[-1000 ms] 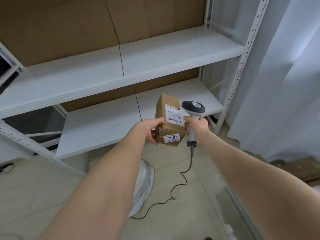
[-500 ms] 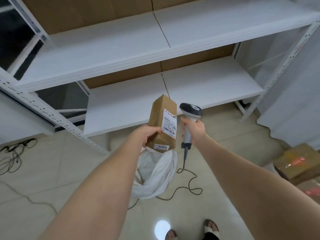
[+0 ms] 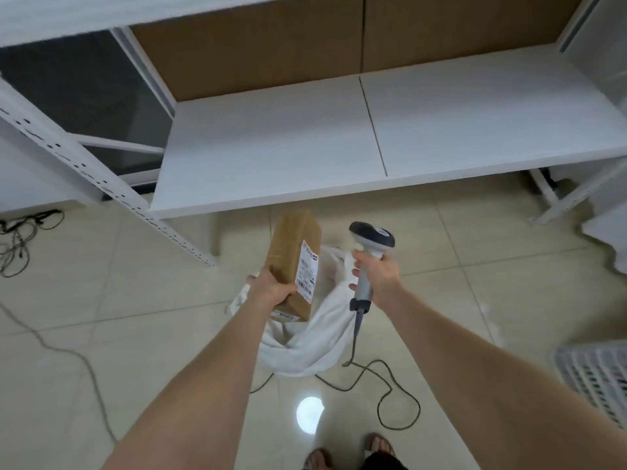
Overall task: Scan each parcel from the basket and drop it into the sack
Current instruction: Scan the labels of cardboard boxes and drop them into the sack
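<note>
My left hand [image 3: 271, 286] grips a brown cardboard parcel [image 3: 288, 259] by its near end, with its white barcode label facing right. The parcel hangs tilted above the open mouth of a white sack [image 3: 319, 337] that lies on the floor. To the right, my right hand [image 3: 376, 273] holds a grey and white barcode scanner [image 3: 371, 239] by its handle, head up and pointing left, apart from the parcel. The scanner's cable [image 3: 383, 385] trails down and loops over the tiles. A white plastic basket [image 3: 593, 378] shows at the right edge.
A white metal rack stands ahead, its lowest shelf [image 3: 339, 157] just beyond the sack and its perforated post [image 3: 101, 188] slanting to the left. Loose dark cables [image 3: 20, 239] lie on the floor at the left. My feet [image 3: 353, 452] are at the bottom edge.
The view has tipped down toward the floor. My left hand has brought the parcel down and over the sack, label turned away from the scanner. The right hand with the scanner has drifted right.
</note>
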